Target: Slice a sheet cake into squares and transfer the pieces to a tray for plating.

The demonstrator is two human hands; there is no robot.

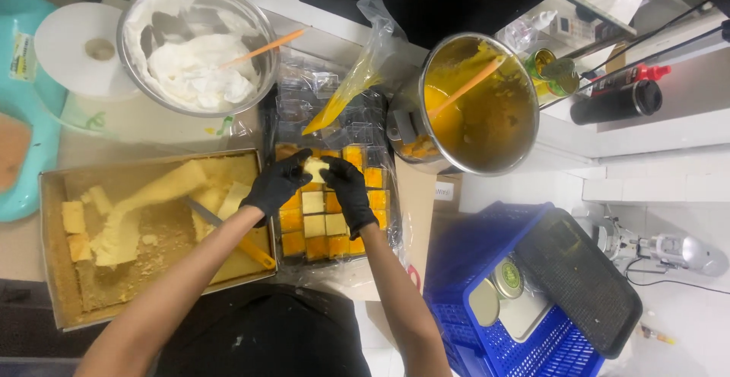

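Head view: both black-gloved hands meet over a clear plastic tray of small square cups [374, 217] filled with orange and pale layers. Left hand [277, 183] and right hand [348, 187] pinch a pale square piece of sponge cake [315, 168] between closed fingertips, just above the tray's upper cups. A cardboard box of cake offcuts [53, 217] lies left.

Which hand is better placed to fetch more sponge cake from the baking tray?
Left, probably. The left hand is beside the tray of cut sponge; the right hand is farther off, over the filled cups.
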